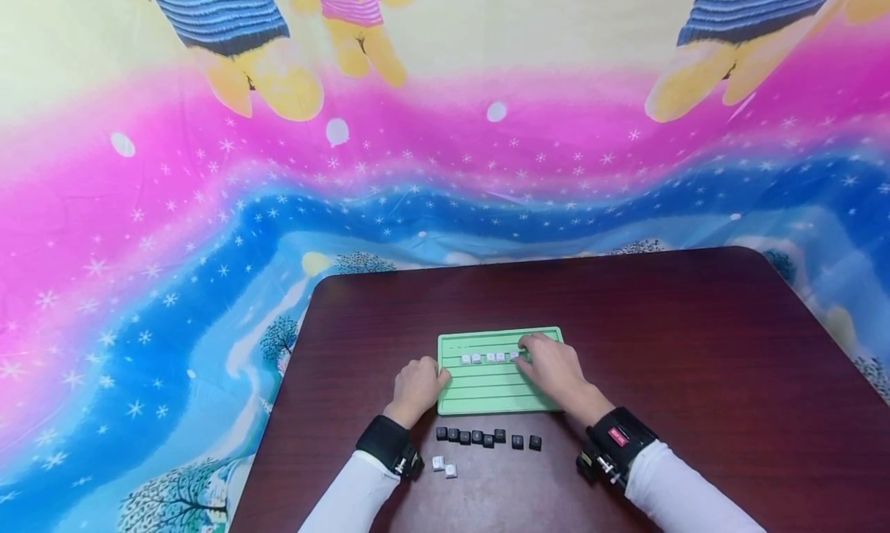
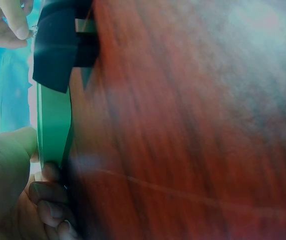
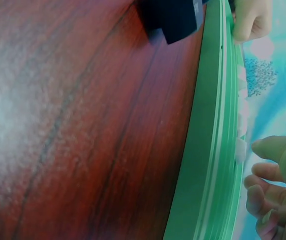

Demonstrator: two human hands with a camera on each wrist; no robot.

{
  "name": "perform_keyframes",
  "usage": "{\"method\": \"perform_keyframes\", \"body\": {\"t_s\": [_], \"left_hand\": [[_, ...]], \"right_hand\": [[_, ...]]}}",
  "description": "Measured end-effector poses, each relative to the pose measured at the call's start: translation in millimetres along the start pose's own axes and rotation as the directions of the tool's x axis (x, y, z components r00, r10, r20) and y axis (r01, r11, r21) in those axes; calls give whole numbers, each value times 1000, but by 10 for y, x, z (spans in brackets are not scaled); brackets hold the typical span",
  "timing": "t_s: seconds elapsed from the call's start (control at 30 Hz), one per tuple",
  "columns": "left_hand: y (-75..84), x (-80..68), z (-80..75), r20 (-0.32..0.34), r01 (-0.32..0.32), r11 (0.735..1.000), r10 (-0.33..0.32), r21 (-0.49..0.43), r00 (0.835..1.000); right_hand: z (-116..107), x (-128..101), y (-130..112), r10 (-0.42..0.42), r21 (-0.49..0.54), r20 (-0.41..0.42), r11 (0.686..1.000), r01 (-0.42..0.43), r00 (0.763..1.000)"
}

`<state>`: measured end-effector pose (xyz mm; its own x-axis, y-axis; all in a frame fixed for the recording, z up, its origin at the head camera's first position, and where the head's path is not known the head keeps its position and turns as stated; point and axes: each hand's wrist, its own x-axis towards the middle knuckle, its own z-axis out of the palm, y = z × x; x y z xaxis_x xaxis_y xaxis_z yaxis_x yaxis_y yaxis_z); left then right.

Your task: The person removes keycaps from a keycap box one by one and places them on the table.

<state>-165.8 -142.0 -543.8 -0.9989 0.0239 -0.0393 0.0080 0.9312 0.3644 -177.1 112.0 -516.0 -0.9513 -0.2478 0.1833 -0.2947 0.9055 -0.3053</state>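
Keycaps sit in a row on the green tray, mid-counter; my right hand pinches the end one, my left hand grips the tray's edge — a slip could scatter the row.

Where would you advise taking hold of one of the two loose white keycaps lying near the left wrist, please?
Probably from straight above, pinching opposite side walls of the white keycap with thumb and forefinger. It is small and sits flat on the table, so nothing offers grip underneath. Its neighbour lies close on the right, so the front and back walls look freer. The left hand is nearest.
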Motion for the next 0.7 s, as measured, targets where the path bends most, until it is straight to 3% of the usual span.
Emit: {"method": "perform_keyframes", "body": {"t_s": [0.33, 0.7], "left_hand": [[4, -7, -1, -10, -2, 1000, 2, 3, 1000], [20, -19, -16, -17, -3, 1000, 4, 13, 1000]], "right_hand": [[35, 68, -7, -14, 27, 51, 1000, 13, 999], [122, 96, 23, -32, 12, 49, 999, 31, 998]]}}
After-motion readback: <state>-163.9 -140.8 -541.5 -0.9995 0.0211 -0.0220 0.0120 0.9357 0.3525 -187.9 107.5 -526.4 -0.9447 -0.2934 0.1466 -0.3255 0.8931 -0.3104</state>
